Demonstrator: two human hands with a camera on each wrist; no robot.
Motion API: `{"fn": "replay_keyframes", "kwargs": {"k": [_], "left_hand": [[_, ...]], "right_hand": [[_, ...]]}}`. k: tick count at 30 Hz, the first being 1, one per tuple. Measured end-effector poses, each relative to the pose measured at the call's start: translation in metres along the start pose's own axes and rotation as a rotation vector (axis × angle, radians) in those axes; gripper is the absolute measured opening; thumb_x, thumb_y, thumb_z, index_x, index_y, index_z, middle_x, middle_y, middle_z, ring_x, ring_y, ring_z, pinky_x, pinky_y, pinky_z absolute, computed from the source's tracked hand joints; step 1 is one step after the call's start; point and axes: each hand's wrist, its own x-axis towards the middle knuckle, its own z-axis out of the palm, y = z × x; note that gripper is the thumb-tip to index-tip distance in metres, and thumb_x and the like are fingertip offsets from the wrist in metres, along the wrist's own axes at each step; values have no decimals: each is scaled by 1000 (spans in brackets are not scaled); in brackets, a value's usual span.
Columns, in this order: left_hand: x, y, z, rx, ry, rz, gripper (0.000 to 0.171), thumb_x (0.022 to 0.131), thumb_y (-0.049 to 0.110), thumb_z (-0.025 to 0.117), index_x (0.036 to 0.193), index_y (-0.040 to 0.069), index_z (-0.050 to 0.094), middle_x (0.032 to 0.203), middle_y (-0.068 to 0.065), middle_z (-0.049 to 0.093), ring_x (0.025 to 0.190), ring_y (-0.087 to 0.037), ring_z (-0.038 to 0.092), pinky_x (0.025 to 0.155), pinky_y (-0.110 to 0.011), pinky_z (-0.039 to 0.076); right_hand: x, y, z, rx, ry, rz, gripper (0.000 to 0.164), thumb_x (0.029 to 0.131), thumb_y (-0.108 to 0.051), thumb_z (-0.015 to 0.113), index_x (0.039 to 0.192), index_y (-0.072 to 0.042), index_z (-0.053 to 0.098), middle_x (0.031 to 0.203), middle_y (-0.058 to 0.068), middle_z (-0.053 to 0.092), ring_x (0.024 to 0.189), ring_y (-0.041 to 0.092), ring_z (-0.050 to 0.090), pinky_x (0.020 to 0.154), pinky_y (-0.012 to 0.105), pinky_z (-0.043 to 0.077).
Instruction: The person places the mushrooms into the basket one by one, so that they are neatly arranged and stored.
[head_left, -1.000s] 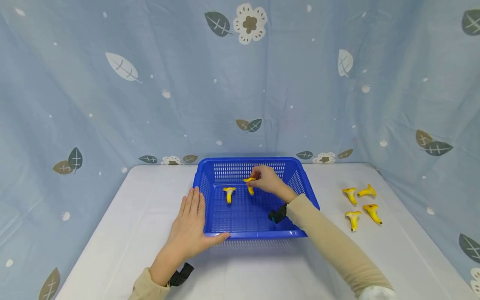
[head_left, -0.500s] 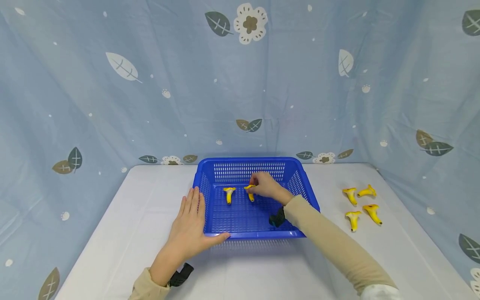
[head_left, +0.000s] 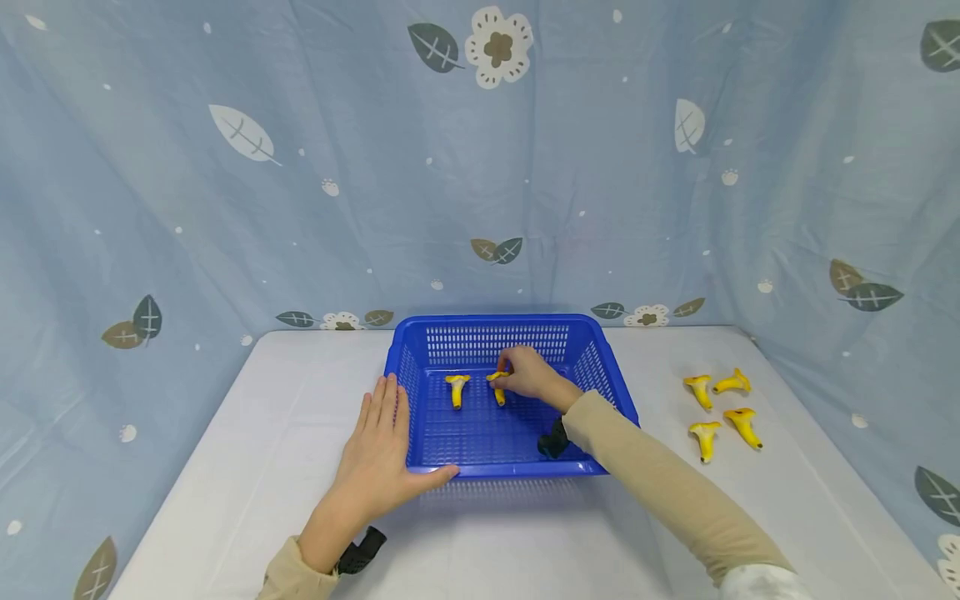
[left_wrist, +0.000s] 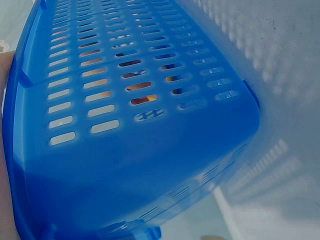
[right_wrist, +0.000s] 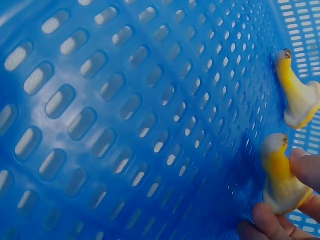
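Note:
Inside the blue plastic basket [head_left: 517,468], my right hand [head_left: 531,373] pinches a yellow chanterelle mushroom [head_left: 500,397] between thumb and fingers, low over the slotted floor. The right wrist view shows the held chanterelle [right_wrist: 278,172] with its pale stem end near the basket floor. To its left in the head view lies a second chanterelle [head_left: 457,391], cap toward the back wall. My left hand [head_left: 378,458] rests with straight fingers along the basket's left rim, thumb on the front rim. In the left wrist view the basket's slotted side wall [left_wrist: 125,165] fills most of the picture.
Several more chanterelles [head_left: 704,439] lie on the white tabletop [head_left: 247,467] to the right of the basket. A blue curtain [head_left: 360,167] with leaf and flower prints hangs behind and at both sides.
My right hand has come down and slightly toward me with the chanterelle, closer to the basket floor. My left hand stays at the rim.

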Motion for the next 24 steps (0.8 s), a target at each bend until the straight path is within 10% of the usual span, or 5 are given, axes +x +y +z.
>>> {"fn": "replay_keyframes", "kwargs": {"k": [24], "left_hand": [[-1, -1, 1, -1, 31, 12, 129, 74, 87, 53, 149, -15, 26, 159, -33, 12, 150, -42, 4, 120, -55, 12]], "right_hand": [[0, -4, -3, 4, -32, 48, 24, 80, -21, 84, 89, -6, 67, 81, 3, 60, 70, 16, 53, 59, 28, 45]]}}
